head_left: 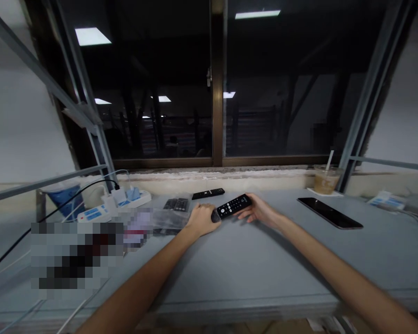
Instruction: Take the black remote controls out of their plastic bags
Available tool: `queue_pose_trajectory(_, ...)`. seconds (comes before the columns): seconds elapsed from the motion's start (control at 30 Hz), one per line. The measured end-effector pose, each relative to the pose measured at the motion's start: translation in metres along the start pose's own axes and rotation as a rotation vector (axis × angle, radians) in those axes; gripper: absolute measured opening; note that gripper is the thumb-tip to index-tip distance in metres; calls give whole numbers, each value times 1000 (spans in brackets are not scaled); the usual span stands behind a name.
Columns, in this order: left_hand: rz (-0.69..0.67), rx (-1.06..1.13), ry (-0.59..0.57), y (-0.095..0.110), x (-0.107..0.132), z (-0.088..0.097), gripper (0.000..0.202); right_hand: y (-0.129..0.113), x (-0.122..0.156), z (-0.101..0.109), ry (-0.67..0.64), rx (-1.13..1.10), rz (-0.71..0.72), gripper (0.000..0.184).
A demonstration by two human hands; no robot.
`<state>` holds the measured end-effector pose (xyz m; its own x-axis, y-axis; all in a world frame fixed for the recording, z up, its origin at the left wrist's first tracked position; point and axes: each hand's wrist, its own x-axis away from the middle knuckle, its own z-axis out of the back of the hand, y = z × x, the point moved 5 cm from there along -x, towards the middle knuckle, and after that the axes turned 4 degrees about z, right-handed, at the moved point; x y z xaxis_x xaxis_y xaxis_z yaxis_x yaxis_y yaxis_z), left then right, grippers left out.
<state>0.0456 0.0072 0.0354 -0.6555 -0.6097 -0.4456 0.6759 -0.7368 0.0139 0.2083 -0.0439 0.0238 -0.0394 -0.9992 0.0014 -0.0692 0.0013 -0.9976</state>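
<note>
A black remote control [234, 206] with pale buttons is tilted above the grey table, its upper end to the right. My right hand [257, 209] grips that upper end, thumb along the edge and fingers beneath. At the lower end my left hand [202, 219] is closed on what looks like a clear plastic bag, a dark see-through bit of which shows beside the remote. Left of this hand lie more remotes [177, 204] in clear plastic packaging [169, 219]. Another black remote [208, 193] rests unwrapped behind, near the wall.
A black phone [329, 213] lies at the right, with a drink cup [325, 180] and straw behind it. A white power strip [114, 208] with plugs and cables occupies the left, beside a blue container [64, 199]. Metal posts frame the window. Part of the left table is pixelated.
</note>
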Motion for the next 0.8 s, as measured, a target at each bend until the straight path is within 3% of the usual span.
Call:
queue_pose_trajectory(0.1,12,34,2,0,0,1,23,3,4,-12,-158,10,-6,37)
queue_pose_trajectory(0.2,26,52,-26,0,0,2,20,8,6,-20,-230,28,-3,40)
queue_pose_trajectory(0.33,28,36,-53,-1,1,-1,22,15,4,-22,-216,32,0,42)
queue_pose_trajectory(0.5,-20,69,-3,1,1,-4,25,18,1,-17,-202,-54,25,43)
queue_pose_trajectory(0.8,-64,257,117,13,5,4,27,17,7,-35,-395,-210,-12,40)
